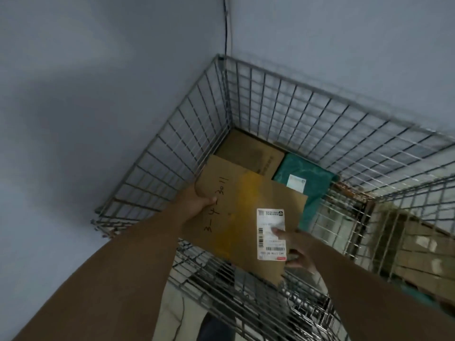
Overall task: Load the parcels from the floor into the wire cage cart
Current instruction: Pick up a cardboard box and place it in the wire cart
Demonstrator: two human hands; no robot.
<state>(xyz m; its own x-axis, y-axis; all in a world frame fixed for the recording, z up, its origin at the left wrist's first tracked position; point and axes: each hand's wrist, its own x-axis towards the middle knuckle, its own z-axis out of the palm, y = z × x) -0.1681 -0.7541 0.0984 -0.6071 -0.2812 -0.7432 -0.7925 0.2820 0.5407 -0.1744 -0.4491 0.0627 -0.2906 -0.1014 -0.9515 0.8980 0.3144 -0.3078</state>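
I hold a flat brown cardboard parcel [236, 207] over the open top of the wire cage cart [320, 94]. It bears handwritten black numbers and a white shipping label. My left hand [197, 205] grips its left edge, thumb on top. My right hand [298, 249] grips its near right edge, thumb pressing on the label. Down inside the cart lie a brown cardboard box [251, 151] in the far corner and a teal plastic-wrapped parcel [310, 178] beside it, partly hidden by the parcel I hold.
The cart stands in a corner between two pale blue walls [86, 82], with a black cable [226, 33] running down the corner. Through the right mesh, stacked cardboard boxes [418, 254] show outside the cart. The cart's near wire side [246, 291] lies below my arms.
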